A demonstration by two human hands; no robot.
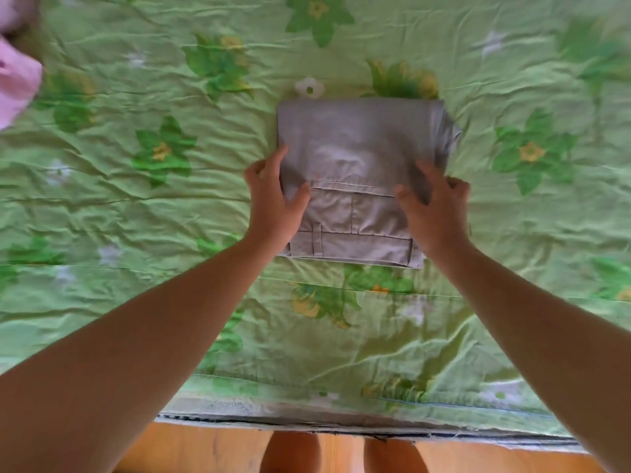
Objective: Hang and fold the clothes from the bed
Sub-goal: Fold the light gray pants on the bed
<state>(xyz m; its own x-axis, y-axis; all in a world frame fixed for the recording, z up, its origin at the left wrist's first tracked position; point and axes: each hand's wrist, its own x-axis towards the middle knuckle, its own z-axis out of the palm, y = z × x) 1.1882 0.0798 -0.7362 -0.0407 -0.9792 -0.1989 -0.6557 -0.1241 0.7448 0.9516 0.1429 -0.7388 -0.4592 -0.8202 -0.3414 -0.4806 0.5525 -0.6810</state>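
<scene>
Obs.: trousers (358, 158) lie folded into a compact block on the bed (136, 216), dead ahead of me at 12 o'clock and well in from the near edge. The block's long axis runs 12 to 6, with the waistband (355, 247) at the 6 end, nearest me.

Hands: left hand (276, 199) is at the block's 9 o'clock side. Its thumb is on the top layer and its fingers curl round the edge, so it holds the fabric. Right hand (433, 206) is at the 3 o'clock side, thumb and forefinger on top, the other fingers curled at the edge. I read this as a hold too, though blur hides whether the fingers reach underneath. The hands are apart, with the block between them. Both sit toward the 6 end and are about equally near.

Other: pink garment (17, 83) at 10 o'clock, well apart and partly out of view.

Judgement: fold looks complete. The next move is probably to lift or slide the block as a unit. The 12 end is unsupported, so it could droop and open. The loose layers at 2 o'clock look the likeliest to slip.
</scene>
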